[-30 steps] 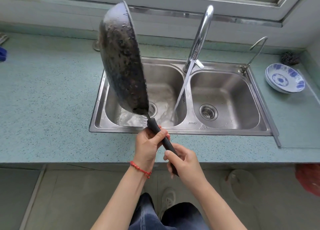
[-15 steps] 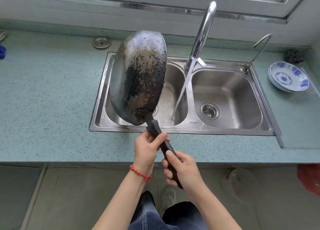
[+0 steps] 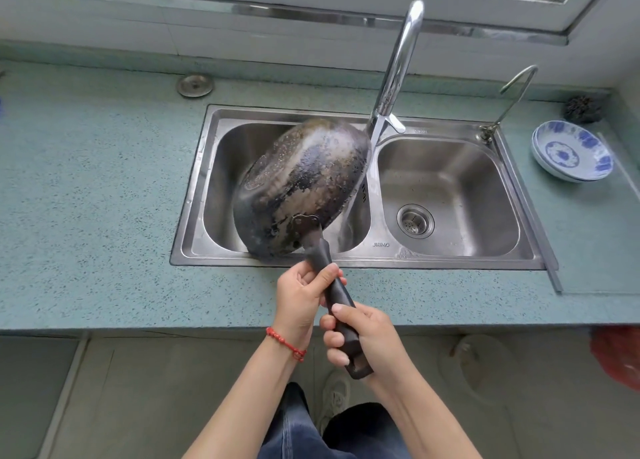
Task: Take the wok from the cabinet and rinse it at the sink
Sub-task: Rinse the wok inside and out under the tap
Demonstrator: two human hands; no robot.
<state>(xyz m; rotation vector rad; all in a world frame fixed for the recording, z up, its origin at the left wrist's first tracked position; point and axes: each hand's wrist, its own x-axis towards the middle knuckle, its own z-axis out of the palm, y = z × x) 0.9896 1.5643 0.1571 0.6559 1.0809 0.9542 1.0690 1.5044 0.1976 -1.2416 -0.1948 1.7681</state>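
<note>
A blackened, wet wok [image 3: 298, 188] hangs bottom-up over the left basin of the steel double sink [image 3: 367, 261], its scorched underside facing me. Its long dark handle [image 3: 337, 299] runs back over the counter's front edge. My left hand [image 3: 303, 301] grips the handle near the wok, with a red bead bracelet on the wrist. My right hand [image 3: 363, 337] grips the handle's end. The tall chrome tap [image 3: 398, 63] runs a thin stream of water [image 3: 355, 199] past the wok's right rim into the left basin.
Blue-and-white bowls [image 3: 571, 152] are stacked on the counter [image 3: 86, 199] to the right of the sink, a dark scrubber [image 3: 581, 108] behind them. A small curved tap [image 3: 512, 91] stands at the sink's back right corner. A round metal cap [image 3: 194, 85] lies behind the left basin.
The wok has swung down from nearly upright above the sink and turned over to the right, so it now lies low over the left basin. Both hands stayed on the handle.
</note>
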